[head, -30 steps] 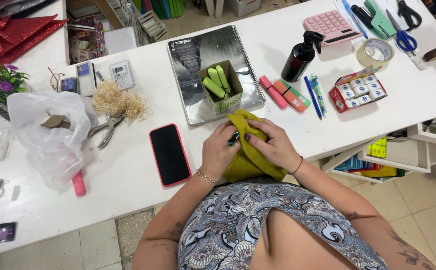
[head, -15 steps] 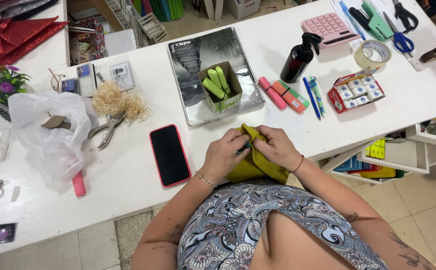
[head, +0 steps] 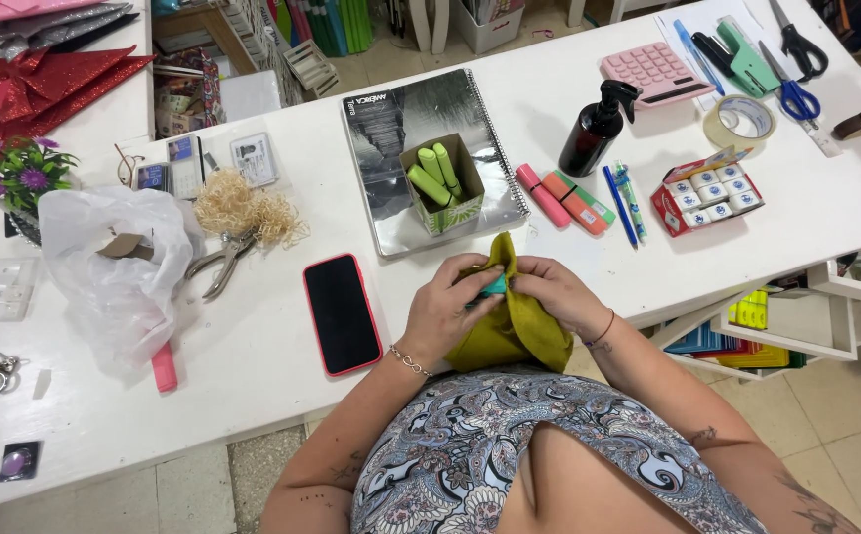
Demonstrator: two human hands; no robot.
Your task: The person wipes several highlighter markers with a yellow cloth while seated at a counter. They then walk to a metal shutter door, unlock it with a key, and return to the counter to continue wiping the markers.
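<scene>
Both hands, left hand [head: 442,309] and right hand [head: 549,294], pinched the olive cloth [head: 510,331] around a teal object [head: 495,286] at lower centre; the cloth looked soft, light, best held at its folded edge.

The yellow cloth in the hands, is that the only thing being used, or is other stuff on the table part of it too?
In use:
olive-yellow cloth
small teal object, pinched between left hand and right hand

Just lying about:
smartphone
box of green highlighters
spiral notebook
pliers
spray bottle
tape roll
</scene>
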